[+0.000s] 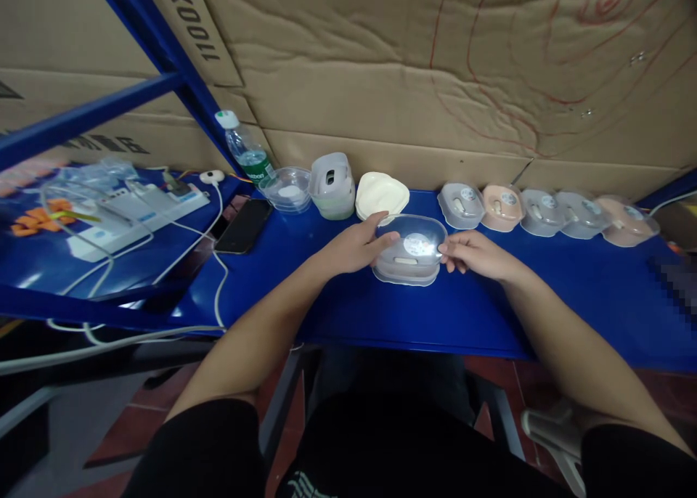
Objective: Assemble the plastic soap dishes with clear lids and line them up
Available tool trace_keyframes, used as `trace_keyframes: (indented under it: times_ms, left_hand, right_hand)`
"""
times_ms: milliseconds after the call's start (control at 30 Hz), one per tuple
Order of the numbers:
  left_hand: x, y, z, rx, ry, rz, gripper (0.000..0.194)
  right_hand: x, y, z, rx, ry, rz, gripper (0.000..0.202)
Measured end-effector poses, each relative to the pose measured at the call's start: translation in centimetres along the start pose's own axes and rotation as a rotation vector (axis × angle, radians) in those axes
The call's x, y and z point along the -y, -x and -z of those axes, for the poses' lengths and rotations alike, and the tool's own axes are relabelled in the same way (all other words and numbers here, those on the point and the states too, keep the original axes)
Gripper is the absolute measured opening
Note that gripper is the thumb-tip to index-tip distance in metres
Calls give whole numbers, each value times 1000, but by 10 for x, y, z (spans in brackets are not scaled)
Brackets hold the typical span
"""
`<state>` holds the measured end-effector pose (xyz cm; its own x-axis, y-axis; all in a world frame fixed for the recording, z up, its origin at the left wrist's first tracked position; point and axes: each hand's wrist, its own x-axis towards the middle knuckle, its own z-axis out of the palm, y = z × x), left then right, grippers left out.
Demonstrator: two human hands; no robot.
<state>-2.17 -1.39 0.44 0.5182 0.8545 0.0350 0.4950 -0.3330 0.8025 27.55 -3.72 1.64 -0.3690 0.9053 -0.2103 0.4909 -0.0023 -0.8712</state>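
Clear lid (pixel 393 229) with round label (pixel 418 245), one: ends gripped by fingers of left hand (pixel 356 249) and right hand (pixel 473 254), over translucent container (pixel 406 275).

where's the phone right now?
Head view, left half: the phone lies on the blue table, just in front of the water bottle, between the white power strip and the left hand.

"1100X" on cardboard (pixel 194 30); "tbon" on bottle (pixel 247 151)
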Motion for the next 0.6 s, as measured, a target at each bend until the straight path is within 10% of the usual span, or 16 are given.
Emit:
trace_keyframes:
  times_ms: [600]
  left_hand:
    - [3, -3, -1, 165, -274, 23, 55]
  right_hand:
    - [-22, -12, 7, 253, 84, -84, 53]
